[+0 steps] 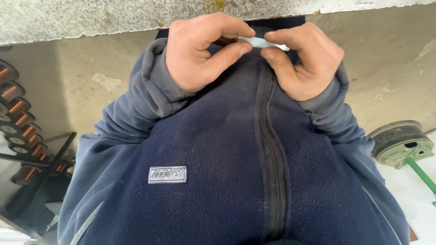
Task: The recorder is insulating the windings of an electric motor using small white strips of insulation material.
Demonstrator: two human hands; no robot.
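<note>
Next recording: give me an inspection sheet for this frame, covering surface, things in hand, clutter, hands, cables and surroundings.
Surface: grey stone ledge along the top edge, rough and speckled; pale concrete floor below.
Things in hand: small white strip pinched between both hands; what it is cannot be told.
Clutter: copper wire spools on a dark rack at left; round green metal part with a green rod at right.
Hands: left hand and right hand each keep a fingertip grip on the strip, in front of a dark blue zipped fleece jacket.
Cables: nothing seen.
Surroundings: nothing else seen.
</note>
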